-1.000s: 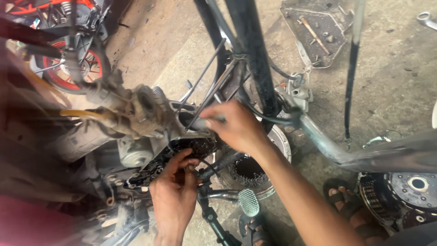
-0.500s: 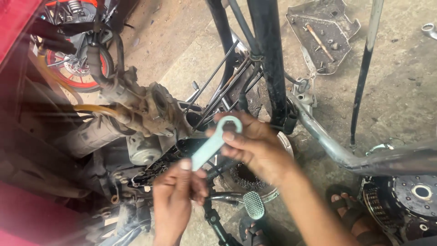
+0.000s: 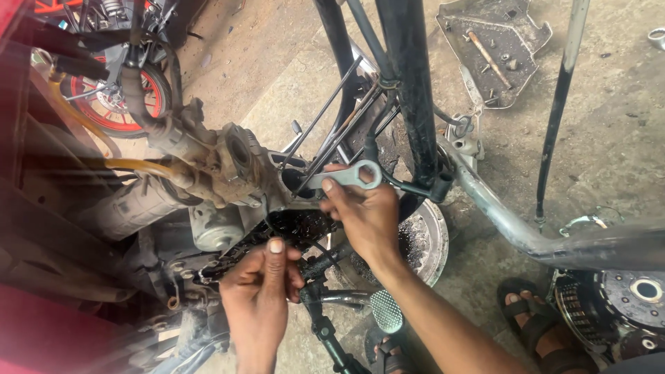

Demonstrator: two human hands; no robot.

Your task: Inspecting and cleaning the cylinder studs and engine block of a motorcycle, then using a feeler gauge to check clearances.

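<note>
I look down into a stripped motorcycle frame. My right hand (image 3: pixel 367 215) grips a flat grey ring spanner (image 3: pixel 344 178), held level with its far end at the engine block (image 3: pixel 228 166) and its ring end pointing right. My left hand (image 3: pixel 262 291) is lower, fingers pinched together near the greasy black opening of the engine (image 3: pixel 291 225); whether it holds anything small I cannot tell. A black frame tube (image 3: pixel 412 90) rises just behind the spanner.
A silver exhaust pipe (image 3: pixel 512 221) runs right. A metal plate with bolts (image 3: pixel 495 48) lies on the concrete floor at top right. Clutch parts (image 3: pixel 623 298) sit lower right beside a sandalled foot (image 3: pixel 533 318). A red wheel (image 3: pixel 111 104) stands upper left.
The spanner has swung from a slanted, raised position down to level, its end now at the engine. My right hand moved up with it; the left hand stayed low.
</note>
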